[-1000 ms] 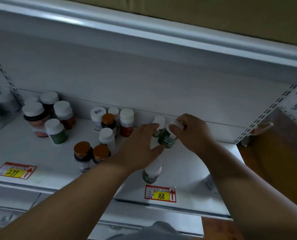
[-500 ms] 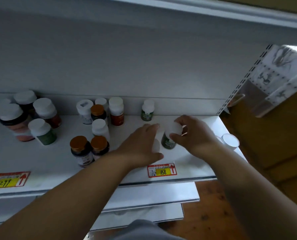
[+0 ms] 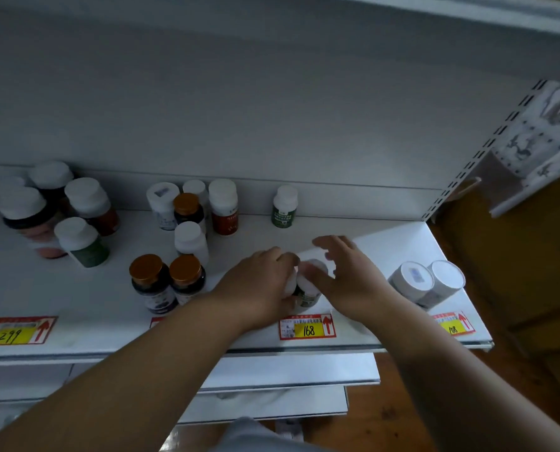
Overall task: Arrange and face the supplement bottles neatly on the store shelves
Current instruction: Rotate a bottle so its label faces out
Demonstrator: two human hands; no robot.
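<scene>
Two small green bottles with white caps (image 3: 307, 290) stand close together near the front of the white shelf (image 3: 76, 308), just behind the "168" price tag (image 3: 307, 327). My left hand (image 3: 259, 285) is curled around the left one, which it mostly hides. My right hand (image 3: 347, 275) is beside the right one, thumb against its cap, fingers spread and lifted. A matching green bottle (image 3: 284, 207) stands alone at the back wall.
Two amber-capped dark bottles (image 3: 166, 282) and a cluster of white, red and amber bottles (image 3: 194, 216) stand to the left. Bigger bottles (image 3: 60, 213) are at the far left. Two white-capped bottles (image 3: 428, 282) sit by the shelf's right end. Lower shelves jut out below.
Both hands came nearer the front edge with the bottles. My right hand's fingers have spread off the green bottle it held. The view has tilted down and the right-end bottles came into sight.
</scene>
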